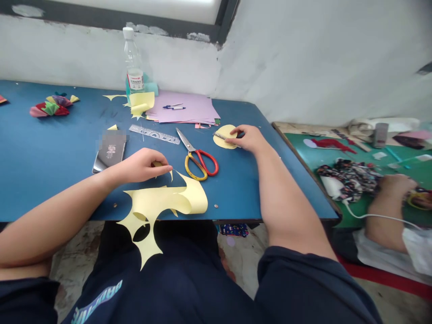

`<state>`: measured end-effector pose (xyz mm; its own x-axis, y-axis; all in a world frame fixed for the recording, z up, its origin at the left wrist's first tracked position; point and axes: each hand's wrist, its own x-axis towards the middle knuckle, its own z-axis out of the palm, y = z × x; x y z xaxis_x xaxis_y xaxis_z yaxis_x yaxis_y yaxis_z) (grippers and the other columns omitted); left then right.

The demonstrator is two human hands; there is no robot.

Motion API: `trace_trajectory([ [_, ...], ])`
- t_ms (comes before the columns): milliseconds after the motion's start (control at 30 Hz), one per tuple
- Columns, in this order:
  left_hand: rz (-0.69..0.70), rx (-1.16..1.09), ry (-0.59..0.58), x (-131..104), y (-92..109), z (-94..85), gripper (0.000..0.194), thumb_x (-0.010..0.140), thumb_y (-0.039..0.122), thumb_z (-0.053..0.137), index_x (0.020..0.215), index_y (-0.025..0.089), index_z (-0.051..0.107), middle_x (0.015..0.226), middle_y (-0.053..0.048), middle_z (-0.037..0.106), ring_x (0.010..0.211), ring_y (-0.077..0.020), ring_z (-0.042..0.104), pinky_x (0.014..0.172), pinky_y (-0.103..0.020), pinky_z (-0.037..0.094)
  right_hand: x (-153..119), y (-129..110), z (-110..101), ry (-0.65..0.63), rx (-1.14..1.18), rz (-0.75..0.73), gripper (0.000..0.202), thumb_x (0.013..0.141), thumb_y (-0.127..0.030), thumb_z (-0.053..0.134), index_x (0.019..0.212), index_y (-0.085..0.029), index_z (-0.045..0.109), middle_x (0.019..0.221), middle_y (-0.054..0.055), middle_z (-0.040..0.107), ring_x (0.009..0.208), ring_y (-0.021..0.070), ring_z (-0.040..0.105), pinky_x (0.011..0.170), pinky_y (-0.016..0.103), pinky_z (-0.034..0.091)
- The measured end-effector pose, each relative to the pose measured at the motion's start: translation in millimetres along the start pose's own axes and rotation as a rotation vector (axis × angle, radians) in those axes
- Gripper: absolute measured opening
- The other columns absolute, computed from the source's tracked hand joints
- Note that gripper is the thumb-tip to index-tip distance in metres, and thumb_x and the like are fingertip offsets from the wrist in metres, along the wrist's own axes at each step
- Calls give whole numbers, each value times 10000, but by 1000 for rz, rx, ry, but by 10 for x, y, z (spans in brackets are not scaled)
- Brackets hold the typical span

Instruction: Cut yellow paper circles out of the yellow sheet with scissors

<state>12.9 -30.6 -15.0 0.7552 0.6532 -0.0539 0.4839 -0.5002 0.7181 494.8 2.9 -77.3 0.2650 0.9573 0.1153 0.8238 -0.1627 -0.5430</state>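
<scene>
The left hand (146, 165) pinches, fingertips closed, a tip of the cut yellow paper (197, 195) at the table's near edge. The right hand (248, 138) has its fingers closed on a slim tool (221, 136) over a yellow disc (224, 143), right of the scissors (197, 157).

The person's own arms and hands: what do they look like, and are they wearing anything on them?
Both the left hand and the right hand are bare, with no gloves, and no watch or bracelet shows. The forearms are uncovered too. The short sleeves are plain dark navy; the shirt front carries light blue lettering.
</scene>
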Motion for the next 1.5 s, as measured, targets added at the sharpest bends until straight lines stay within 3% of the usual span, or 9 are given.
trace_trajectory([
  [500, -38, -168, 90, -15, -41, -80, 304, 956, 536, 986, 979, 243, 910, 932, -90, 897, 833, -242, 756, 744, -382, 576, 55, 46, -34, -31, -143, -3, 265, 1009, -447, 885, 945, -206, 794, 1103, 126, 800, 1028, 278, 721, 1055, 449, 618],
  [733, 81, -376, 386, -3, -78, -109, 354, 960, 426, 984, 1168, 240, 767, 929, -24, 791, 850, -199, 751, 812, -386, 626, -114, -270, -111, 167, -156, 4, 538, 983, -578, 946, 1319, -182, 804, 1648, 295, 716, 1529, 461, 694, 1373, 643, 554],
  [867, 91, -408, 548, -10, -21, -164, 376, 993, 476, 967, 1185, 251, 734, 1024, 4, 764, 876, -154, 677, 901, -409, 625, -680, -1004, 1, -383, 284, -267, 515, 996, -561, 861, 1384, -223, 832, 1502, 169, 870, 1427, 380, 808, 1268, 548, 655],
  [933, 50, -414, 605, -1, -35, -203, 431, 1010, 560, 964, 1220, 274, 719, 997, 29, 749, 921, -161, 656, 936, -419, 596, -1034, -1386, 145, -635, 396, -311, 908, 823, -529, 1034, 1637, -264, 731, 1494, 132, 903, 1412, 368, 834, 1233, 534, 682],
  [1000, 6, -442, 678, 21, -83, -245, 518, 977, 647, 985, 1229, 297, 699, 944, 53, 719, 940, -165, 628, 935, -420, 554, -1300, -1684, 269, -675, 477, -341, 1098, 767, -560, 1098, 1716, -242, 649, 1298, 112, 935, 1308, 352, 873, 1173, 522, 706],
  [1133, -36, -521, 722, 62, -191, -322, 593, 922, 695, 1012, 1222, 291, 698, 908, 61, 681, 950, -152, 584, 925, -404, 494, -1363, -1973, 256, -637, 676, -334, 751, 861, -519, 1030, 1473, -223, 710, 1035, 62, 883, 1070, 296, 889, 1030, 473, 735],
  [1233, -10, -585, 722, 77, -225, -362, 608, 912, 688, 1036, 1215, 275, 709, 933, 54, 698, 960, -141, 583, 935, -400, 499, -1212, -2067, 188, -556, 579, -243, 707, 909, -653, 1043, 1389, -252, 716, 1169, 102, 893, 1148, 332, 889, 1051, 519, 747],
  [1333, 42, -660, 748, 111, -247, -373, 622, 837, 670, 1102, 1172, 295, 736, 959, 54, 734, 927, -137, 596, 923, -390, 541, -1188, -2187, 398, -616, 517, -172, 947, 701, -680, 1185, 1413, -255, 729, 1383, 157, 902, 1330, 411, 873, 1161, 607, 752],
  [1500, 117, -737, 869, 193, -313, -378, 473, 821, 630, 1064, 1076, 341, 789, 1035, 11, 803, 864, -166, 658, 821, -393, 587, -1211, -2355, 902, -759, 956, -339, 934, 605, -691, 1204, 1316, -232, 810, 1363, 142, 939, 1320, 424, 890, 1206, 633, 757],
])
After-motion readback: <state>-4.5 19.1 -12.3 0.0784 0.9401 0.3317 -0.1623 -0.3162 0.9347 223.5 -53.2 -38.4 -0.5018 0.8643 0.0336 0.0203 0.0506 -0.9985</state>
